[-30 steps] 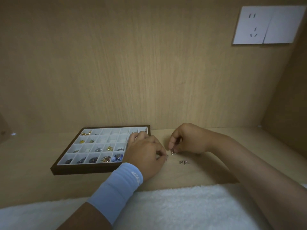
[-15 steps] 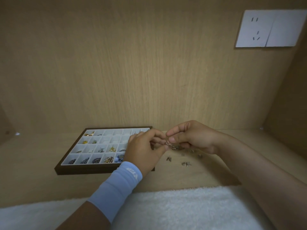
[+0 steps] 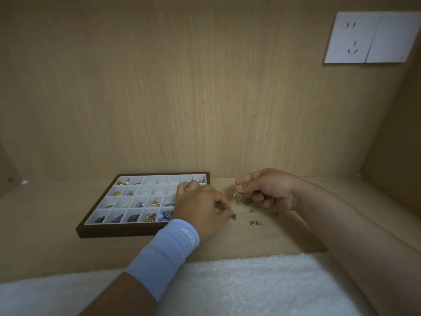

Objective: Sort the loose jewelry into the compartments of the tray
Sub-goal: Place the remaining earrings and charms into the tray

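Note:
A dark-framed tray point(image 3: 118, 231) with white compartments lies on the wooden shelf at the left; several compartments hold gold, silver and blue pieces. My left hand point(image 3: 200, 208), with a light blue sleeve at the wrist, rests at the tray's right edge, fingertips closed on a small silver piece point(image 3: 232, 216) on the shelf. My right hand point(image 3: 268, 188) hovers to the right, pinching a small silver earring point(image 3: 237, 194) that dangles from thumb and forefinger. Loose silver pieces point(image 3: 255, 222) lie on the shelf between and below the hands.
A white fluffy towel point(image 3: 227, 286) covers the near edge. The wooden back wall rises close behind the tray, and a side wall stands at the right. A white wall socket point(image 3: 369, 37) sits high on the back wall.
The hands met above the loose pieces, then parted. My left hand dropped to the shelf by a small piece; my right hand lifted slightly with an earring hanging from it.

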`<state>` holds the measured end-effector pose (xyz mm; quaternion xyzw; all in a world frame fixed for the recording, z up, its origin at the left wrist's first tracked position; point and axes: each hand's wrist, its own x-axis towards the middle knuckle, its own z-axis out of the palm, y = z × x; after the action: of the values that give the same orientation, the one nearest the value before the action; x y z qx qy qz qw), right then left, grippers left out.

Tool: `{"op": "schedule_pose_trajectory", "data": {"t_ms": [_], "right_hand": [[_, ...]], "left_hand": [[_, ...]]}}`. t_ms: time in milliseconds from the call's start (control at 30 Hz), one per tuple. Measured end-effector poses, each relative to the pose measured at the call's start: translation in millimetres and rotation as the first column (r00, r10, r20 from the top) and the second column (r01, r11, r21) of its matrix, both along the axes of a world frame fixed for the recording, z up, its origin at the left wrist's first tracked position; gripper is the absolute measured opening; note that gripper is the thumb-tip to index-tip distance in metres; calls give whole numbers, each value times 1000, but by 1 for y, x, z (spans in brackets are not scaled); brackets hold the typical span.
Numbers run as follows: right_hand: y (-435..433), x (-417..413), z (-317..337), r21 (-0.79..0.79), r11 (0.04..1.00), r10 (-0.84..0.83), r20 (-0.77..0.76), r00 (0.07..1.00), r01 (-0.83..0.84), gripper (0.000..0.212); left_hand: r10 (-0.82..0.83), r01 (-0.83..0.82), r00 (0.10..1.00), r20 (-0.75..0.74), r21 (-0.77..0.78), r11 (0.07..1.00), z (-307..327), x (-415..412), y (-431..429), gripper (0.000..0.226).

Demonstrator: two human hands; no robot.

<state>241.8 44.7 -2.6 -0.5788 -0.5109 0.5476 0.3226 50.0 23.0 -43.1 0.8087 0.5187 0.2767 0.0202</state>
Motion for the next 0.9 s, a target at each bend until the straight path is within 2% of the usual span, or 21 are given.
{"op": "schedule_pose_trajectory", "data": {"t_ms": [67, 133, 233, 333, 467, 567, 800, 900], "right_hand": [[0, -1, 1, -13, 1000, -5, -12, 1000, 5, 15], [1, -3, 1, -25, 1000, -8, -41, 999, 7, 15], [1, -8, 1, -25, 1000, -10, -101, 995, 7, 16], [-1, -14, 2, 7, 1000, -23, -142, 990, 25, 17], [-5, -22, 6, 112, 992, -32, -187, 982, 54, 22], [-4, -31, 12, 228, 972, -27, -150, 988, 61, 25], [14, -78, 38, 463, 885, 27, 63, 998, -54, 23], [26, -97, 46, 545, 820, 71, 204, 976, -174, 16]], "left_hand": [[-10, 10, 999, 31, 26, 1000, 1, 1, 0, 23], [-46, 38, 979, 198, 47, 998, 4, 1, 0, 24], [-90, 124, 869, 487, -38, 992, 7, 1, 1, 21], [-49, 142, 781, 623, -100, 985, 11, 0, 0, 15], [13, 169, 698, 716, -182, 969, 21, -6, 1, 8], [25, 244, 629, 777, -228, 942, 35, -15, 1, 4], [114, 244, 549, 828, -289, 926, 54, -57, 16, 15], [134, 246, 540, 831, -308, 919, 54, -76, 21, 14]]}}
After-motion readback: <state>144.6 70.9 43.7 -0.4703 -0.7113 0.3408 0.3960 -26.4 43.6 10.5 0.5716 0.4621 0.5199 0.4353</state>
